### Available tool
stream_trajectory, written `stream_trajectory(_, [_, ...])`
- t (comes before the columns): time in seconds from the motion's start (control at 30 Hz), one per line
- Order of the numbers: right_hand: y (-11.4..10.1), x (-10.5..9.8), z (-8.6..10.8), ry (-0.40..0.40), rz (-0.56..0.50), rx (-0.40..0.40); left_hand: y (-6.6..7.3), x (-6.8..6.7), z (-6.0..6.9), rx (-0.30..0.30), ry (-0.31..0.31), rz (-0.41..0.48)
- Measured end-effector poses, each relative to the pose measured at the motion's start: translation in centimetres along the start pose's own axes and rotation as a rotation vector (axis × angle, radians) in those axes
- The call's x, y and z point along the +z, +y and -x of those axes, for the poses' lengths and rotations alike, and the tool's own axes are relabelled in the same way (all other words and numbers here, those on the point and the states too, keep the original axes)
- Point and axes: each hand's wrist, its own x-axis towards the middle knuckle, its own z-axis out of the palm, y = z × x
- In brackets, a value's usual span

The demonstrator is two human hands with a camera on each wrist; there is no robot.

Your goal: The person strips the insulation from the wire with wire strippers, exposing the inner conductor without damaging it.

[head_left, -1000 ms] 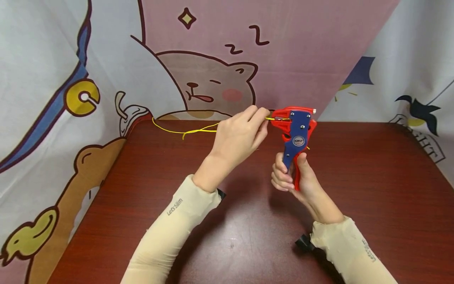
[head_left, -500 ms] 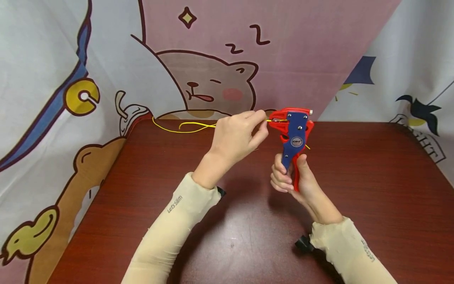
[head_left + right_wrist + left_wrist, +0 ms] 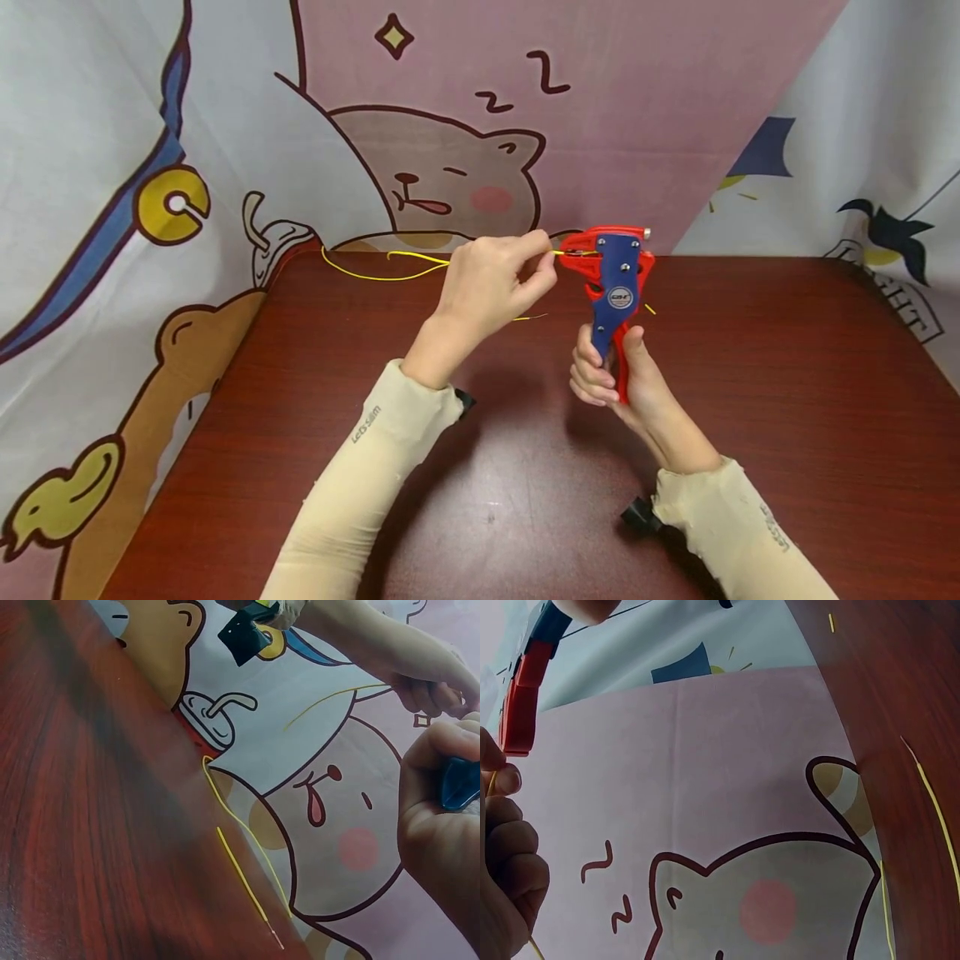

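Observation:
My left hand (image 3: 487, 279) pinches a thin yellow wire (image 3: 557, 252) between thumb and fingertips. The wire's near end runs into the nose of a red and blue wire stripper (image 3: 618, 271); how deep it sits inside is hidden. Behind the left hand, the wire's free tail (image 3: 408, 254) sticks out to the left and curls at its tip. My right hand (image 3: 637, 383) grips the stripper's handles from below, holding the tool upright above the table. In the right wrist view that hand's fingers wrap the blue handle (image 3: 461, 784).
A yellow wire with a bared end (image 3: 244, 877) lies on the brown table (image 3: 787, 417). Another yellow wire (image 3: 240, 817) lies along the table's back edge. A short yellow scrap (image 3: 650, 309) is right of the stripper. Printed cloth (image 3: 637, 100) hangs behind.
Both hands have shifted slightly left, with the wire and stripper. The wire's free tail has swung upward. More of the bare-ended wire on the table shows below the left hand.

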Motion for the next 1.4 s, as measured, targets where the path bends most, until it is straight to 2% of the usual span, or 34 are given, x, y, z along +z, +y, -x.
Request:
stream_trajectory(0.2, [-0.1,0.2,-0.2,0.007,0.025,0.006,-0.3,-0.2,-0.2,0.009,0.011,0.015])
stream_trajectory(0.43, [-0.1,0.2,-0.2,-0.023,0.031,0.000,-0.5,-0.7,-0.3,-0.015,-0.102,0.120])
stream_trajectory(0.57, [-0.1,0.1,0.0,-0.036,0.032,-0.004,-0.3,-0.9,-0.4,-0.017,-0.134,0.161])
stream_trajectory(0.7, [-0.2,0.1,0.0,-0.035,0.040,-0.007,-0.3,-0.8,-0.5,-0.055,-0.146,0.233])
stream_trajectory(0.87, [0.0,0.2,0.1,-0.027,0.031,-0.003,-0.4,-0.4,-0.5,-0.135,-0.174,0.319])
stream_trajectory(1.0, [0.2,0.2,0.0,-0.020,0.009,-0.002,-0.2,-0.5,-0.4,-0.189,-0.171,0.262])
stream_trajectory(1.13, [0.3,0.3,0.0,-0.008,-0.002,-0.006,0.1,-0.5,-0.4,-0.198,-0.134,0.153])
stream_trajectory(1.2, [0.3,0.3,0.0,0.001,0.004,-0.007,0.3,-0.4,-0.3,-0.202,-0.114,0.127])
stream_trajectory(1.3, [0.3,0.3,0.0,0.013,0.014,-0.002,0.3,-0.1,-0.3,-0.213,-0.094,0.139])
stream_trajectory(1.4, [0.2,0.4,0.2,0.025,0.025,0.006,0.2,0.2,-0.1,-0.233,-0.093,0.208])
